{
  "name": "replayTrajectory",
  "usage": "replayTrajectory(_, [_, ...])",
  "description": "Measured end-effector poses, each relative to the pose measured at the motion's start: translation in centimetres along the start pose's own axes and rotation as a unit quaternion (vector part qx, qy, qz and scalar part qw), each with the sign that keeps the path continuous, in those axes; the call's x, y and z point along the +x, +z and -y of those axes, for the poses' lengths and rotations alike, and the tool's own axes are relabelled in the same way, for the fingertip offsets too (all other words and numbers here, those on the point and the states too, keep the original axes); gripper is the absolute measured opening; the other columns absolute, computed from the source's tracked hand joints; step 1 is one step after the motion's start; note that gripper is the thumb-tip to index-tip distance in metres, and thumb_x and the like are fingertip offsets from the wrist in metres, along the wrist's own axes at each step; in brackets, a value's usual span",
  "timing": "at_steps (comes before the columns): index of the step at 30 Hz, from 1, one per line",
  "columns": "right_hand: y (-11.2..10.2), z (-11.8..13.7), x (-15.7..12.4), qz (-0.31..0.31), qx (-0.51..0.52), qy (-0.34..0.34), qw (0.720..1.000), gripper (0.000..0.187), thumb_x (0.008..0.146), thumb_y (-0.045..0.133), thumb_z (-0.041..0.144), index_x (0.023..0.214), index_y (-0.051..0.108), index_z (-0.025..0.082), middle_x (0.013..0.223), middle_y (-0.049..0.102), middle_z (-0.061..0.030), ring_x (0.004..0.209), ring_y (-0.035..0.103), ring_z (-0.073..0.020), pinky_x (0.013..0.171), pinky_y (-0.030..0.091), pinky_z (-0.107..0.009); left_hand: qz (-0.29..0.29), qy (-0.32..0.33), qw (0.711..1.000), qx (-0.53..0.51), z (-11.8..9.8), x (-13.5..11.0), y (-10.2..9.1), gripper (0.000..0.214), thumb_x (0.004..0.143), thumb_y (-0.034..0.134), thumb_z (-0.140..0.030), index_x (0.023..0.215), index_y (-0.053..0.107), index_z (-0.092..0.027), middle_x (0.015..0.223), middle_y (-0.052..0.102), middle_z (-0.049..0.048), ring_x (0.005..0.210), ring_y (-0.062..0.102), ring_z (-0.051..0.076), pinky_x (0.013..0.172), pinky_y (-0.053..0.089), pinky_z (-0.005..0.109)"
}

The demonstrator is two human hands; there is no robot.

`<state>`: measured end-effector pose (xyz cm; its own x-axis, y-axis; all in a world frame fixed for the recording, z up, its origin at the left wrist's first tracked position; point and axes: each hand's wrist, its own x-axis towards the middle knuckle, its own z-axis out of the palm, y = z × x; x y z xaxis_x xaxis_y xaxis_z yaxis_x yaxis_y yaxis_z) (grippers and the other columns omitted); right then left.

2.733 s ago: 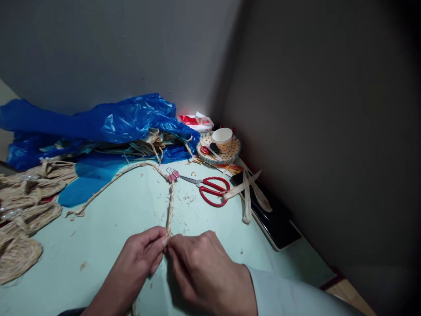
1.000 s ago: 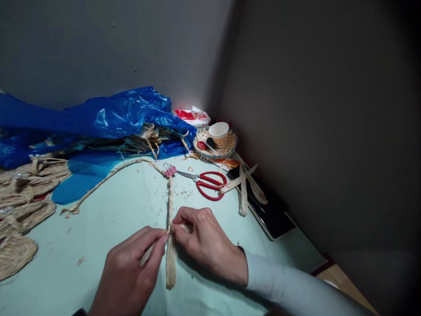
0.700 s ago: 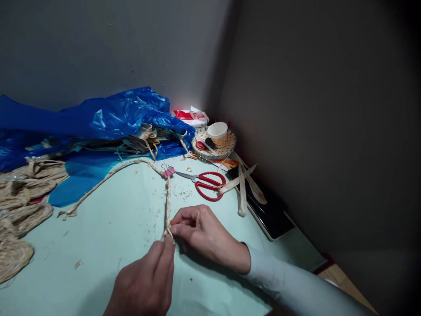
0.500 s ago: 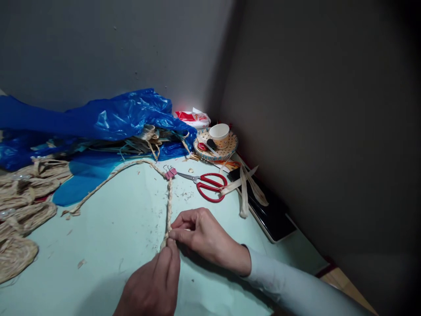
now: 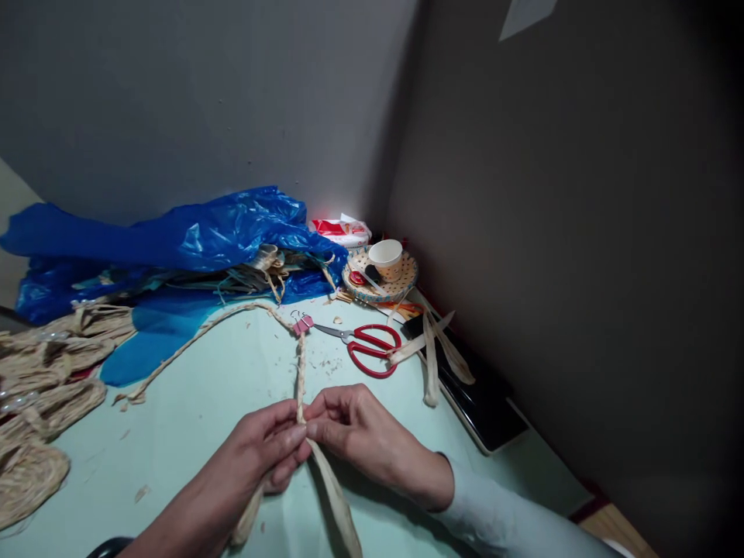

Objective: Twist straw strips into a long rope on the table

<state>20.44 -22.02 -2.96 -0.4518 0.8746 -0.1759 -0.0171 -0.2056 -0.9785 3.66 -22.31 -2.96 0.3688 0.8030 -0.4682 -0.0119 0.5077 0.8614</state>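
A braided cord of pale dried plant fibre [image 5: 301, 370] runs down the table toward me from a pink binder clip [image 5: 302, 324]. At its near end my left hand [image 5: 264, 446] pinches the braid from the left, fingers closed. Opposite it, my right hand [image 5: 363, 434] grips the same spot between thumb and fingers. One loose flat strand [image 5: 334, 496] hangs from the braid below my fingers, and another strand [image 5: 249, 515] shows beneath my left hand. Beyond the clip the cord curves away to the left.
Red-handled scissors [image 5: 372, 349] lie right of the clip. Loose fibre strips [image 5: 430, 364] rest across a black tablet-like device [image 5: 482, 403]. At the back are a blue plastic bag [image 5: 191, 232] and a paper cup [image 5: 387, 256] on a dotted plate [image 5: 366, 293]. Woven fibre pieces [image 5: 35, 465] lie left.
My left hand has turned and moved up beside the braid's end, its fingers now under it. Two loose strands have come into sight. The whole view has shifted slightly downward.
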Motion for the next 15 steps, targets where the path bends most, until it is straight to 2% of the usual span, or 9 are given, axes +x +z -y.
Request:
replayTrajectory(2, [-0.3, 0.2, -0.1, 0.002, -0.07, 0.004, 0.998, 0.014, 0.085, 0.059, 0.024, 0.083, 0.066, 0.012, 0.076, 0.068, -0.0052, 0.068, 0.055, -0.0132, 0.065, 0.038, -0.024, 0.0, -0.008, 1.0, 0.004, 0.5, 0.2, 0.0, 0.039, 0.065, 0.078, -0.05, 0.072, 0.06, -0.016, 0.059, 0.056, -0.0043, 0.04, 0.023, 0.001, 0.041, 0.013, 0.018])
replayTrajectory(4, [-0.4, 0.7, -0.4, 0.011, -0.146, 0.009, 0.989, 0.016, 0.088, 0.054, 0.022, 0.085, 0.067, 0.012, 0.077, 0.07, -0.006, 0.069, 0.056, -0.0138, 0.065, 0.038, -0.024, 0.003, -0.008, 1.0, 0.028, 0.8, 0.1, -0.2, 0.038, 0.067, 0.075, -0.051, 0.071, 0.06, -0.016, 0.06, 0.055, -0.0039, 0.042, 0.021, 0.003, 0.042, 0.011, 0.02])
replayTrajectory(6, [-0.4, 1.4, -0.9, 0.001, -0.235, -0.002, 0.972, 0.018, 0.09, 0.052, 0.021, 0.086, 0.068, 0.014, 0.076, 0.07, -0.0048, 0.068, 0.055, -0.0133, 0.062, 0.035, -0.024, -0.005, 0.005, 0.998, 0.067, 1.0, 0.0, -0.3, 0.034, 0.073, 0.07, -0.049, 0.068, 0.059, -0.017, 0.055, 0.046, -0.0068, 0.043, 0.022, 0.005, 0.043, 0.013, 0.021])
replayTrajectory(9, [-0.3, 2.3, -1.7, -0.028, -0.365, -0.03, 0.93, 0.019, 0.091, 0.051, 0.023, 0.086, 0.068, 0.016, 0.071, 0.067, -0.0031, 0.064, 0.051, -0.0129, 0.058, 0.029, -0.025, -0.052, 0.028, 0.988, 0.145, 1.0, -0.5, -0.3, 0.034, 0.079, 0.064, -0.044, 0.059, 0.054, -0.019, 0.048, 0.033, -0.0094, 0.045, 0.025, 0.008, 0.045, 0.016, 0.022])
replayTrajectory(12, [0.0, 2.5, -2.1, -0.047, -0.463, -0.053, 0.883, 0.022, 0.092, 0.05, 0.027, 0.08, 0.065, 0.016, 0.065, 0.062, -0.0028, 0.056, 0.043, -0.0119, 0.054, 0.023, -0.027, -0.102, 0.035, 0.975, 0.196, 0.9, -0.9, -0.1, 0.035, 0.079, 0.063, -0.043, 0.056, 0.057, -0.019, 0.048, 0.036, -0.0076, 0.049, 0.03, 0.01, 0.048, 0.021, 0.022])
replayTrajectory(15, [0.3, 1.8, -2.2, -0.051, -0.513, -0.124, 0.848, 0.021, 0.092, 0.049, 0.026, 0.076, 0.059, 0.017, 0.065, 0.061, -0.0018, 0.053, 0.038, -0.0115, 0.053, 0.021, -0.03, -0.123, 0.04, 0.973, 0.189, 1.1, -1.1, 0.0, 0.032, 0.077, 0.065, -0.042, 0.056, 0.061, -0.019, 0.051, 0.046, -0.0046, 0.051, 0.037, 0.012, 0.05, 0.027, 0.023])
